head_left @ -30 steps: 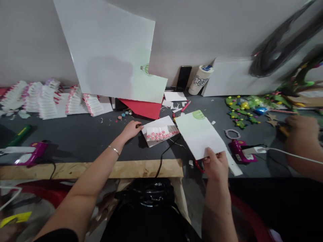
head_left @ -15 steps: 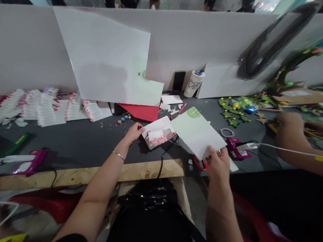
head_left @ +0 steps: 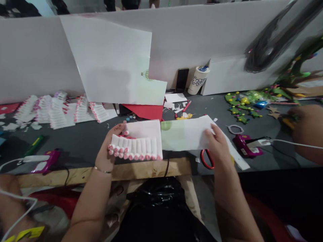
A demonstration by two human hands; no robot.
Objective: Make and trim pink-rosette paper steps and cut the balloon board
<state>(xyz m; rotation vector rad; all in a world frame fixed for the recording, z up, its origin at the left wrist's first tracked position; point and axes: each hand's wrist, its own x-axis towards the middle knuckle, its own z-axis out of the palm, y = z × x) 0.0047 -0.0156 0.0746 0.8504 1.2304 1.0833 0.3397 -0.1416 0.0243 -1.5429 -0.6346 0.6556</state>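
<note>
My left hand (head_left: 107, 146) is closed on the left edge of a white card (head_left: 148, 127). A row of white rolls with pink ends (head_left: 138, 149) lies along this card, with a few more stacked at its left. On the other side, my right hand (head_left: 216, 143) pinches the right end of a white and pale green card (head_left: 183, 136). The two cards meet edge to edge in front of me, above the dark table. Red scissor handles (head_left: 207, 159) and a white strip (head_left: 239, 158) lie by my right hand.
Fans of similar rolls (head_left: 55, 112) lie at the left. A phone (head_left: 182, 80) and a cup (head_left: 199, 80) stand against the partition. Purple blocks with white plugs (head_left: 47, 161) and cords lie on the table. Another person's hand (head_left: 309, 122) is at the far right.
My left hand has tilted its card, so the rolls now face me. The right hand has turned the pale green card level and brought it alongside the left card.
</note>
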